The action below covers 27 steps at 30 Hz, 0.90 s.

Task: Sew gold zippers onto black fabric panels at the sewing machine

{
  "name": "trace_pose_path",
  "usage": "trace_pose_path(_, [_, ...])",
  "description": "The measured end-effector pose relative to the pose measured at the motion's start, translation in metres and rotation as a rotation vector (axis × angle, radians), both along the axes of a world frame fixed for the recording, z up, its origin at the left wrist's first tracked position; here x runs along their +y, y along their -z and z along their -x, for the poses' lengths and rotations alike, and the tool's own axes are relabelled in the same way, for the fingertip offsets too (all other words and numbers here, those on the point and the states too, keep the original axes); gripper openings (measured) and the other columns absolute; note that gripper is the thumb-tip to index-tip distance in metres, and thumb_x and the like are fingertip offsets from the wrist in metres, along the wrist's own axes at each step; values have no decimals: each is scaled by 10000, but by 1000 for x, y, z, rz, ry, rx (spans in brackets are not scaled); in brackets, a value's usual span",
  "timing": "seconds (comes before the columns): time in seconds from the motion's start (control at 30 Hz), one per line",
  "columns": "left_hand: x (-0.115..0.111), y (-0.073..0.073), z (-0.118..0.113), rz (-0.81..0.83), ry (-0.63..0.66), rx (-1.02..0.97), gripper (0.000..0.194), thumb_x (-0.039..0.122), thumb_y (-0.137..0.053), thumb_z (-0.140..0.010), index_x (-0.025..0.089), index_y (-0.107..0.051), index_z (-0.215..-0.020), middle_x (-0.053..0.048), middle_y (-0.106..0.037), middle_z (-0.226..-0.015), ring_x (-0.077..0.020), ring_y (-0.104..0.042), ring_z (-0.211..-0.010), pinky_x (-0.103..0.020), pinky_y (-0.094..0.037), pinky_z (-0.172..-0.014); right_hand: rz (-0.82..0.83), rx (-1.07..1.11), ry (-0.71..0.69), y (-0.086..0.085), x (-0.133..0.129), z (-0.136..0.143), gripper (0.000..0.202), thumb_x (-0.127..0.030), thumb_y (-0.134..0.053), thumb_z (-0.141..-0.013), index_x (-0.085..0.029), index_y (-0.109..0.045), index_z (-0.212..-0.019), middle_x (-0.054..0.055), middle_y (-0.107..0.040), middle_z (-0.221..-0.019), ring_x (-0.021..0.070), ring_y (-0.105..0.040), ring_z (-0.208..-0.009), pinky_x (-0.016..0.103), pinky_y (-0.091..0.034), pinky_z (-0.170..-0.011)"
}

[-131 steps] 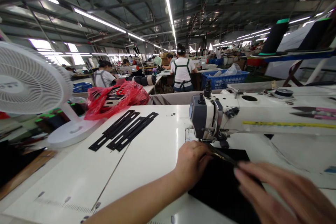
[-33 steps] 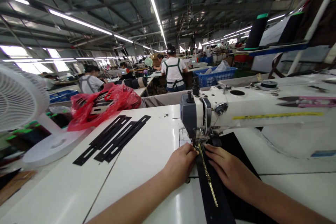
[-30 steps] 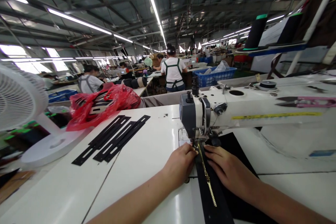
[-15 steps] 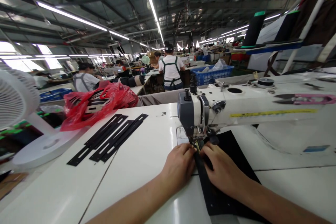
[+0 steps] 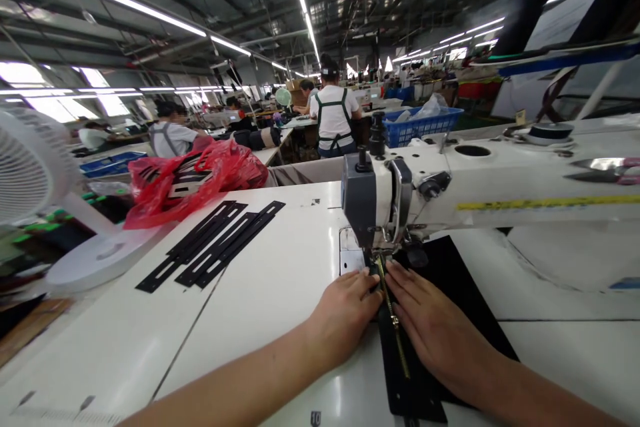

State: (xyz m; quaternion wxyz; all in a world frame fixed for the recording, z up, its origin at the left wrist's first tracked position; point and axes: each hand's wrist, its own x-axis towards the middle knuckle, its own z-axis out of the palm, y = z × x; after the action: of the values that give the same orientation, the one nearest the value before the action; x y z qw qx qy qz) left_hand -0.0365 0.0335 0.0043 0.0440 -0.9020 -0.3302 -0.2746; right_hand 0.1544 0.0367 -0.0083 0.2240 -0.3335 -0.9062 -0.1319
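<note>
A zipper [image 5: 400, 345] with gold teeth and a metal slider lies lengthwise on a black strip [image 5: 395, 395] under the needle area of a white sewing machine [image 5: 430, 180]. My left hand [image 5: 347, 307] is at the left edge of the zipper, its fingers bent and closed on the zipper's tape close to the presser foot. Flat along the other side rests my right hand [image 5: 433, 313], fingers stretched out over the black material. A larger black fabric panel [image 5: 465, 280] spreads beneath and beyond the right hand, partly hidden by it.
Several black slotted strips [image 5: 215, 247] lie on the white table [image 5: 270, 307] to the left. Behind them sits a red plastic bag [image 5: 200, 180] beside a white fan [image 5: 30, 180]. Scissors [image 5: 610, 170] rest on the machine's arm. Co-workers sit and stand farther back, near a blue basket [image 5: 425, 127].
My right hand has gone from bent fingers to lying flatter along the strip. The zipper's gold teeth and slider now show between my hands. The view has shifted slightly.
</note>
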Motion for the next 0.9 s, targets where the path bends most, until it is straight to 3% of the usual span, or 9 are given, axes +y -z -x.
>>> trace_pose_path(0.37, [3,-1,3,18,38,3,188,128,-405,-914,127,-589,-951,-120,-641,-989,-216,-593,-1029,-401,-490,-928,71,38,-11,-4,-1,4,419,-128,-306,-885,30,-528,-1203,224,-498,-1262,291,-472,-1188,464,-444,-967])
trace_pose_path(0.63, [12,2,5,47,33,4,197,151,-413,-904,120,-588,-989,-134,-631,-1001,-235,-591,-1016,-427,-488,-920,-2,18,-15,0,11,4,410,-113,-300,-877,32,-561,-1159,219,-562,-1187,282,-544,-1108,446,-490,-916])
trace_pose_path(0.77, [15,2,5,55,7,21,212,154,-409,-903,121,-587,-1013,-131,-632,-984,-230,-597,-996,-424,-501,-899,73,91,-41,-2,20,2,408,-145,-304,-888,-19,-559,-1181,192,-560,-1206,260,-522,-1140,455,-446,-969])
trace_pose_path(0.9, [1,-4,4,12,23,54,221,138,-407,-905,107,-585,-1031,-142,-634,-1049,-229,-598,-1025,-407,-499,-915,149,78,-72,-11,9,-6,385,-211,-371,-895,-96,-545,-1219,142,-539,-1252,244,-499,-1170,435,-457,-963])
